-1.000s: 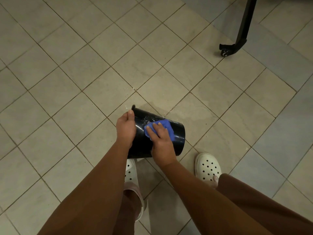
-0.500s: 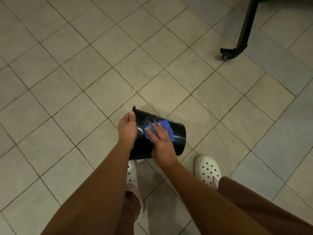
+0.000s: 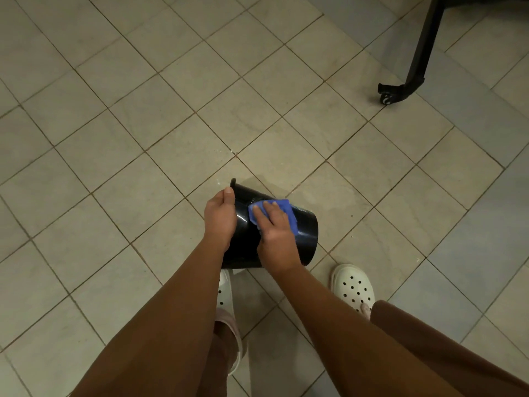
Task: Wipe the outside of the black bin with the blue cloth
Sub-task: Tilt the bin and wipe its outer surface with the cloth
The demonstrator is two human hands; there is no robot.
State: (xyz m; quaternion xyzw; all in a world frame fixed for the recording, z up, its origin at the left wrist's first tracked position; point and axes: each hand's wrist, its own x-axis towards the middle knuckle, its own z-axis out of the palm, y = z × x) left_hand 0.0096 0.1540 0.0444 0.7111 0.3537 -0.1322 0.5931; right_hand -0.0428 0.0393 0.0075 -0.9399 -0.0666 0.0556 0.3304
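A: Bin (image 3: 306, 233) location? You were over it, so say quick.

B: You had the bin tipped on its side, held in front of your 2 feet above the tiled floor (image 3: 171, 133). Open rim pointed to your left, closed base to your right. Can't tell if any edge touched the floor.

A: Left hand (image 3: 219, 217)?

B: You gripped the bin at the rim end, fingers curled around its side, thumb lying up along the wall near the rim.

A: Right hand (image 3: 274, 233)?

B: You pressed it flat on the cloth (image 3: 282, 209) against the upper side of the bin. Fingers were spread on top of the cloth, pinning it to the wall rather than wrapped around it. Blue fabric stuck out beyond your fingertips and on the base side of the hand.

A: Cloth placement?

B: Mid-wall on the top side, between your left hand and the base end. Glossy streaks showed on the black wall beside it.

A: Anything else?

B: You wore 2 white clogs: right clog (image 3: 353, 286) clear, just right of the bin; left clog (image 3: 226, 290) partly hidden under your left forearm and the bin. A black leg (image 3: 423, 50) with a caster (image 3: 386, 98) stood far up-right, well apart from the bin.
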